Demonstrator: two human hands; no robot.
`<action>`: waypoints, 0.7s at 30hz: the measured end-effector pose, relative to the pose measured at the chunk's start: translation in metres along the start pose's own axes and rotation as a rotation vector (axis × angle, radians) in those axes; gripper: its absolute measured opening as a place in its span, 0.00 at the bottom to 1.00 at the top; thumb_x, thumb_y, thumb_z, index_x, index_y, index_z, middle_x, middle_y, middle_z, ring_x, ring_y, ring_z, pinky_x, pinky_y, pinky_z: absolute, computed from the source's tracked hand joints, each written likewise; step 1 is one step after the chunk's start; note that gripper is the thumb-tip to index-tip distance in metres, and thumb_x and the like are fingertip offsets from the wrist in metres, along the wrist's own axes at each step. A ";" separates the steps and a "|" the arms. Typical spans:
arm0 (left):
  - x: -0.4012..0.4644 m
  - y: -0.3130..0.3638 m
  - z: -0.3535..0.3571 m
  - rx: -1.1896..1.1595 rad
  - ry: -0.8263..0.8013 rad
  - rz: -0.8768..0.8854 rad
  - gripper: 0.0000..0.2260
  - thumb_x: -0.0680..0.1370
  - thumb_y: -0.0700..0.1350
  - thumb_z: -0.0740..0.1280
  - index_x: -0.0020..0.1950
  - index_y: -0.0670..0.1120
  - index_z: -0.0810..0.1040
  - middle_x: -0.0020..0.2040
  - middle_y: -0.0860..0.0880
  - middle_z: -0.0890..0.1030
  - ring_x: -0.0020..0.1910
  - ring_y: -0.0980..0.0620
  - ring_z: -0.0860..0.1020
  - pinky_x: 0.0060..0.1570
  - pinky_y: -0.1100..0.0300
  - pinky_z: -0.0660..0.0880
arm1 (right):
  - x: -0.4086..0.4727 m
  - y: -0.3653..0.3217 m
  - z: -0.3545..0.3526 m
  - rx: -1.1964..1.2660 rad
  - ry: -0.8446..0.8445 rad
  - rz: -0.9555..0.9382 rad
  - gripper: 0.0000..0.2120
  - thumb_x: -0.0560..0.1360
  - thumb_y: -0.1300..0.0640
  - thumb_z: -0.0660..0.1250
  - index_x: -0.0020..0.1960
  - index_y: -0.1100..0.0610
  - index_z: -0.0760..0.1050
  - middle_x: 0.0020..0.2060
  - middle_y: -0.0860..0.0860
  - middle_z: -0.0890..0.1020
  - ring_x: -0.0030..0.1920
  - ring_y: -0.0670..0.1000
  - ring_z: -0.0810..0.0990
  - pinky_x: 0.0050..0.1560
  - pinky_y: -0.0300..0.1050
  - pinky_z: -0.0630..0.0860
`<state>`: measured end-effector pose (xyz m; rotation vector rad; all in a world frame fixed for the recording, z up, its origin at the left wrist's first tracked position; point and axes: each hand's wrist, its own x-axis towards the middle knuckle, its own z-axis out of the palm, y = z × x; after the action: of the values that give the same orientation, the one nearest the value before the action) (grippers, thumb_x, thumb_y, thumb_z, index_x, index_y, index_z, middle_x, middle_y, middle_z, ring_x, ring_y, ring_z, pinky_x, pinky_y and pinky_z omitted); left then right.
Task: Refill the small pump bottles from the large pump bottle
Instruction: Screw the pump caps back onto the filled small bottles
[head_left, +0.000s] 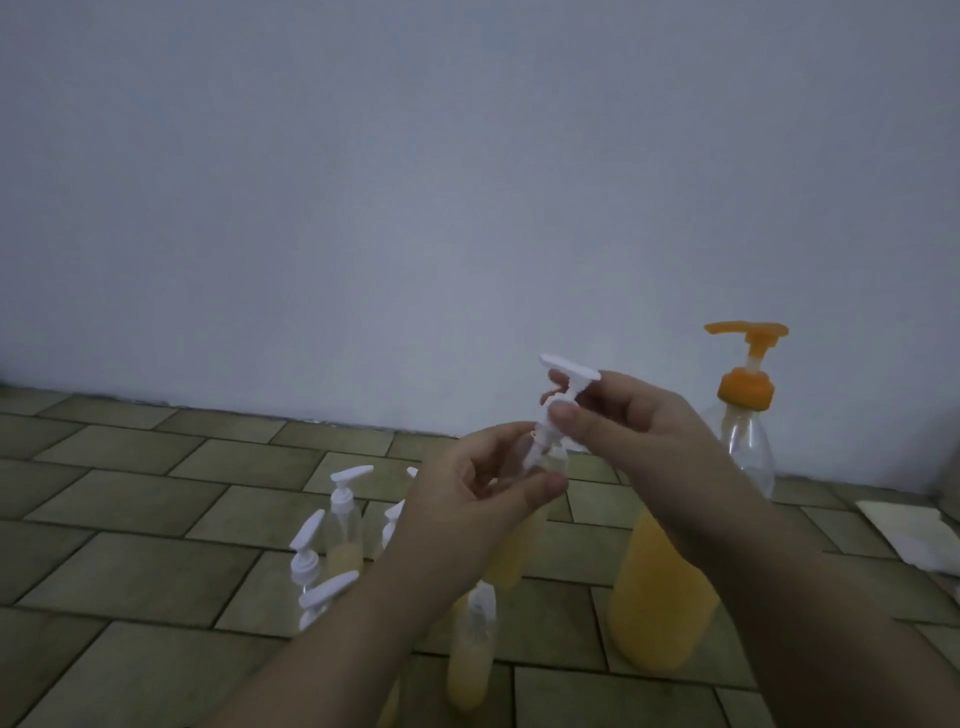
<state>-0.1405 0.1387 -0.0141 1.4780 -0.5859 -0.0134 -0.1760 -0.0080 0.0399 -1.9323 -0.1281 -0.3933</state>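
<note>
My left hand (483, 488) grips a small clear bottle (519, 551) filled with yellow liquid, held up above the floor. My right hand (618, 421) pinches its white pump top (558, 400) at the bottle's neck. The large pump bottle (670, 587) with an orange pump (748, 364) stands on the floor at the right, about half full of yellow liquid. Several small pump bottles (343, 525) with white tops stand grouped on the floor under my left arm; one small bottle (472, 654) near the front holds yellow liquid.
The floor is brown tile (130, 519) and meets a plain white wall (415, 182) close behind the bottles. A pale cloth or paper (914, 535) lies on the floor at the far right.
</note>
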 end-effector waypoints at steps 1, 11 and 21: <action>-0.001 -0.001 -0.001 -0.015 0.005 -0.005 0.17 0.66 0.47 0.73 0.54 0.54 0.79 0.47 0.56 0.84 0.48 0.60 0.81 0.46 0.68 0.77 | 0.000 0.000 -0.001 0.112 -0.016 0.025 0.14 0.70 0.53 0.69 0.55 0.52 0.78 0.44 0.51 0.84 0.47 0.48 0.82 0.46 0.37 0.79; -0.001 0.000 0.001 -0.076 -0.002 -0.051 0.23 0.61 0.48 0.73 0.55 0.45 0.81 0.46 0.51 0.85 0.46 0.57 0.83 0.41 0.71 0.76 | -0.001 0.006 0.006 0.277 0.003 0.124 0.21 0.61 0.52 0.73 0.49 0.63 0.78 0.41 0.51 0.84 0.42 0.47 0.82 0.41 0.35 0.76; -0.003 0.003 0.003 -0.111 -0.012 -0.092 0.20 0.62 0.46 0.74 0.52 0.45 0.82 0.45 0.50 0.86 0.46 0.55 0.83 0.42 0.70 0.76 | -0.004 0.010 0.006 0.314 0.045 0.106 0.21 0.61 0.51 0.75 0.47 0.62 0.77 0.36 0.51 0.81 0.37 0.45 0.78 0.39 0.36 0.73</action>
<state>-0.1454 0.1378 -0.0124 1.3964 -0.5182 -0.1246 -0.1756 -0.0063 0.0281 -1.6126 -0.0538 -0.3242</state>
